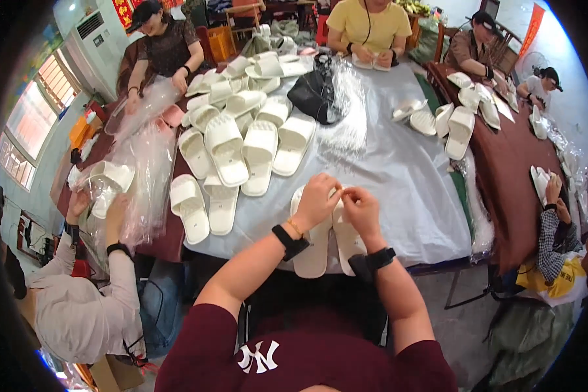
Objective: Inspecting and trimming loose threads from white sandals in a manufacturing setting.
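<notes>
A pair of white slippers (313, 251) lies side by side at the near edge of the table, soles toward me. Above their straps, my left hand (317, 201) and my right hand (362, 209) meet with fingertips pinched together. Whatever sits between the fingers is too small to make out, and the hands partly hide the slippers' upper parts. Beyond them lies a bundle of thin, shiny whitish strands (347, 114) beside a black bag-like item (309, 95). To the left rises a heap of loose white slippers (227, 149).
A grey sheet (408, 209) covers my table. Co-workers sit around it: one in a yellow shirt (369, 31) opposite, another at left handling a white slipper (111, 176) near clear plastic bags (137, 176). At right, more slippers (460, 130) lie by a brown-covered table (509, 176).
</notes>
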Demonstrator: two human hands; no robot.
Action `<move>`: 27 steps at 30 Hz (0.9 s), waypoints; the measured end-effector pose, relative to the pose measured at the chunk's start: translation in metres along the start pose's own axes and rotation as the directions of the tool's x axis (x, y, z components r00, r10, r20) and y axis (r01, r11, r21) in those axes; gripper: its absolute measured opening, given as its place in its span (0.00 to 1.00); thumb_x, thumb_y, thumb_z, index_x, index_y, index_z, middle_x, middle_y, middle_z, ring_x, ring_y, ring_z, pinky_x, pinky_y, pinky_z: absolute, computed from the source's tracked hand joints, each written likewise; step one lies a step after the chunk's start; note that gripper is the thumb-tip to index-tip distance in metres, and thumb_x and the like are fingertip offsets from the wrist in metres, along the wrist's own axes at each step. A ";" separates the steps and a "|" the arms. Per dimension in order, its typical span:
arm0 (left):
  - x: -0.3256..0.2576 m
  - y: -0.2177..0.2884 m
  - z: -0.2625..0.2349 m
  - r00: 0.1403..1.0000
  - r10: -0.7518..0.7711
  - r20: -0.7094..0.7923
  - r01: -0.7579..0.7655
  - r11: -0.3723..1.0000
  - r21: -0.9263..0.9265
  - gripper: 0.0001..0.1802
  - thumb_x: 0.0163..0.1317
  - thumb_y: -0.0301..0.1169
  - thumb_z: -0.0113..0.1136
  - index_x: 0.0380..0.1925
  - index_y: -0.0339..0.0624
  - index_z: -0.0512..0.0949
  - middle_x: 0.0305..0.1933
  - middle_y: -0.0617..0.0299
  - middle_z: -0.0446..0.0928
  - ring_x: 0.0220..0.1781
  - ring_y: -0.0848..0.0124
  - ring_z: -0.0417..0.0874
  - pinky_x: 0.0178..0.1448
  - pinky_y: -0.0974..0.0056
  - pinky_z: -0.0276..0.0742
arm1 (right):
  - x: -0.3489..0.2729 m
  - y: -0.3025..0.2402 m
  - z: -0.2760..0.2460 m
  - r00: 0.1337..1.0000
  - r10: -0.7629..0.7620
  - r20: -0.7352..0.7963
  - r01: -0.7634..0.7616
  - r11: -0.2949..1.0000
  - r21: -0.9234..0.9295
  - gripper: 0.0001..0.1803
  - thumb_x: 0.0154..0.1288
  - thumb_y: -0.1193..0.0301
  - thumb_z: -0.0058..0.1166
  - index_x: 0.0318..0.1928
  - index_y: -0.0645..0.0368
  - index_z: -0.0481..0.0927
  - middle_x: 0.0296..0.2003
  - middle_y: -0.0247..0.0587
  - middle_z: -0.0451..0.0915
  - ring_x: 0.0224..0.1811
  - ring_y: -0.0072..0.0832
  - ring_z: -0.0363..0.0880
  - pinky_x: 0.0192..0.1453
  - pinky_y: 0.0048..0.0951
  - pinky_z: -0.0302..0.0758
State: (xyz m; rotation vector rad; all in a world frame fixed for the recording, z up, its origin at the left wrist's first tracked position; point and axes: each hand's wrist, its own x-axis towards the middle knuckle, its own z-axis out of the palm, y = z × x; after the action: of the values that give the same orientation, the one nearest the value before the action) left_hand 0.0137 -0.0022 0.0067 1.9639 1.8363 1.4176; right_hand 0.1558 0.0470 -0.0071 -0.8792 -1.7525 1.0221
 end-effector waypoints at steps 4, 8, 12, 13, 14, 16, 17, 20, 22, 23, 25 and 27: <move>0.002 0.002 -0.004 1.000 -0.019 0.003 0.019 0.998 0.062 0.07 0.54 0.31 0.61 0.26 0.38 0.76 0.34 0.55 0.75 0.41 0.55 0.75 0.46 0.56 0.70 | 0.004 0.001 0.000 0.994 -0.112 0.000 0.112 0.992 -0.051 0.05 0.53 0.76 0.59 0.31 0.62 0.82 0.26 0.44 0.80 0.27 0.32 0.79 0.32 0.30 0.75; 0.002 0.001 -0.003 1.000 0.003 0.020 -0.004 1.000 0.026 0.06 0.54 0.30 0.60 0.27 0.38 0.76 0.35 0.56 0.76 0.42 0.55 0.75 0.46 0.56 0.70 | 0.004 -0.004 -0.002 0.995 -0.102 0.006 0.102 0.993 -0.066 0.03 0.52 0.75 0.58 0.29 0.60 0.81 0.28 0.40 0.77 0.30 0.28 0.76 0.36 0.29 0.74; 0.003 0.007 -0.003 0.997 0.077 0.032 -0.079 0.995 0.068 0.04 0.53 0.27 0.58 0.26 0.37 0.76 0.39 0.53 0.76 0.43 0.54 0.75 0.48 0.55 0.70 | 0.006 0.004 0.000 0.974 -0.225 0.005 0.224 0.968 -0.110 0.04 0.48 0.76 0.58 0.28 0.60 0.80 0.33 0.44 0.77 0.32 0.36 0.78 0.36 0.33 0.74; 0.002 0.011 -0.004 0.994 0.101 0.029 -0.104 0.990 0.095 0.04 0.52 0.26 0.57 0.26 0.37 0.75 0.41 0.53 0.75 0.45 0.54 0.75 0.48 0.55 0.69 | 0.005 0.003 0.001 0.955 -0.298 -0.002 0.295 0.946 -0.138 0.05 0.46 0.76 0.59 0.27 0.60 0.79 0.34 0.45 0.77 0.32 0.40 0.78 0.36 0.36 0.75; -0.001 0.015 -0.004 0.994 0.103 0.032 -0.105 0.990 0.092 0.04 0.52 0.26 0.57 0.26 0.37 0.75 0.41 0.53 0.75 0.45 0.54 0.75 0.48 0.55 0.69 | 0.002 0.001 0.001 0.955 -0.296 -0.005 0.292 0.946 -0.140 0.05 0.46 0.76 0.59 0.27 0.60 0.79 0.34 0.45 0.77 0.32 0.40 0.78 0.36 0.36 0.75; -0.005 0.020 -0.004 0.990 0.140 -0.002 -0.138 0.979 0.151 0.05 0.50 0.25 0.54 0.26 0.36 0.76 0.42 0.54 0.74 0.46 0.54 0.74 0.49 0.53 0.68 | -0.002 -0.002 0.002 0.944 -0.329 -0.016 0.322 0.931 -0.171 0.04 0.45 0.75 0.59 0.26 0.60 0.79 0.34 0.45 0.77 0.32 0.42 0.77 0.35 0.39 0.74; -0.008 0.021 -0.003 0.991 0.135 0.004 -0.134 0.980 0.148 0.05 0.50 0.25 0.54 0.26 0.36 0.76 0.42 0.54 0.74 0.46 0.54 0.74 0.49 0.53 0.68 | -0.005 -0.003 0.002 0.947 -0.321 -0.015 0.314 0.934 -0.171 0.04 0.45 0.75 0.59 0.26 0.60 0.79 0.34 0.45 0.77 0.32 0.42 0.77 0.35 0.39 0.74; -0.012 0.019 0.001 0.996 0.081 0.039 -0.086 0.984 0.157 0.06 0.50 0.27 0.54 0.27 0.36 0.75 0.43 0.54 0.74 0.48 0.55 0.73 0.50 0.52 0.66 | -0.008 -0.001 0.002 0.945 -0.327 -0.006 0.314 0.913 -0.260 0.04 0.46 0.74 0.58 0.24 0.59 0.78 0.34 0.44 0.77 0.33 0.41 0.77 0.35 0.40 0.72; -0.011 0.015 0.007 0.995 0.095 -0.007 -0.090 0.965 0.244 0.07 0.49 0.29 0.56 0.27 0.37 0.75 0.42 0.53 0.74 0.47 0.53 0.73 0.49 0.52 0.67 | -0.005 0.007 0.004 0.947 -0.320 0.025 0.311 0.895 -0.321 0.04 0.47 0.73 0.58 0.25 0.58 0.78 0.35 0.44 0.77 0.37 0.41 0.76 0.38 0.41 0.71; -0.010 0.012 0.006 0.993 0.117 -0.022 -0.107 0.958 0.266 0.08 0.49 0.29 0.56 0.28 0.37 0.75 0.42 0.52 0.74 0.47 0.53 0.73 0.48 0.52 0.67 | -0.004 0.005 0.006 0.941 -0.337 0.033 0.325 0.874 -0.361 0.04 0.47 0.72 0.58 0.25 0.58 0.78 0.36 0.43 0.77 0.38 0.41 0.76 0.39 0.41 0.70; -0.009 0.010 0.000 0.997 0.079 -0.018 -0.069 0.947 0.313 0.08 0.51 0.29 0.55 0.30 0.37 0.75 0.41 0.51 0.74 0.45 0.52 0.74 0.47 0.51 0.68 | 0.000 -0.001 0.007 0.941 -0.335 0.045 0.325 0.858 -0.397 0.05 0.48 0.71 0.58 0.28 0.57 0.79 0.36 0.44 0.77 0.40 0.42 0.75 0.42 0.41 0.71; -0.011 0.015 -0.007 1.000 -0.003 0.021 -0.004 0.944 0.330 0.07 0.53 0.29 0.55 0.31 0.38 0.75 0.41 0.51 0.74 0.44 0.51 0.75 0.47 0.51 0.69 | 0.013 0.000 0.001 0.942 -0.337 0.004 0.315 0.876 -0.364 0.08 0.51 0.71 0.57 0.34 0.58 0.80 0.37 0.45 0.77 0.40 0.43 0.76 0.44 0.41 0.72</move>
State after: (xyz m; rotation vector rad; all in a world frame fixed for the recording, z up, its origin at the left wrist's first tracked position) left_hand 0.0219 -0.0186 0.0147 2.1104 2.1836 1.1416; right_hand 0.1501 0.0576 -0.0029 -0.7854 -1.9883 0.4538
